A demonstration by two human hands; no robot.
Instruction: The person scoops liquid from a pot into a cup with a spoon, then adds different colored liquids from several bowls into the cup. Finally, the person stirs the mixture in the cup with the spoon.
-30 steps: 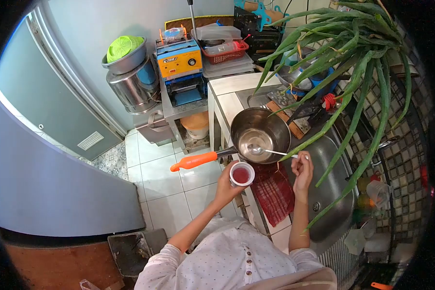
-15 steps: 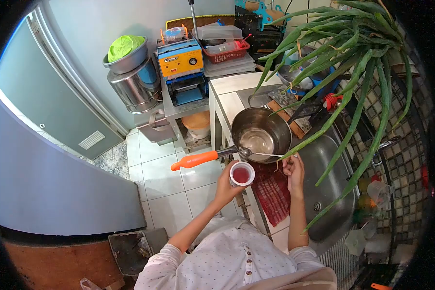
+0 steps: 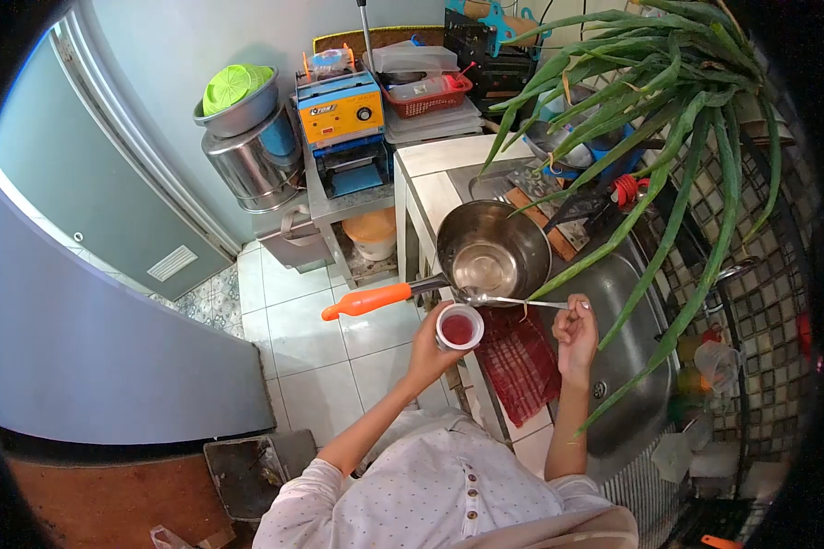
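My left hand (image 3: 426, 353) is wrapped round a small white cup (image 3: 441, 340) with red liquid (image 3: 458, 329) in it. In my right hand (image 3: 577, 337) is the end of a long metal spoon (image 3: 515, 301), pinched between the fingers. The spoon lies nearly level, its bowl just beyond the cup, by the near rim of a steel saucepan (image 3: 533, 240). That saucepan has an orange handle (image 3: 371, 300) pointing left, and only a shiny bottom shows inside it. Beneath the spoon a red patterned cloth (image 3: 519, 380) lies on the counter edge.
A steel sink (image 3: 627, 366) lies to my right. Long green leaves (image 3: 673, 183) hang over it from the upper right. Behind the saucepan stand a wooden board (image 3: 549, 224) and a yellow-and-blue sealing machine (image 3: 342, 119). A large steel pot (image 3: 247, 169) sits back left.
My right hand has moved right and slightly toward me, drawing the spoon with it. The spoon's bowl now sits a little nearer the cup. My left hand and the cup have barely moved.
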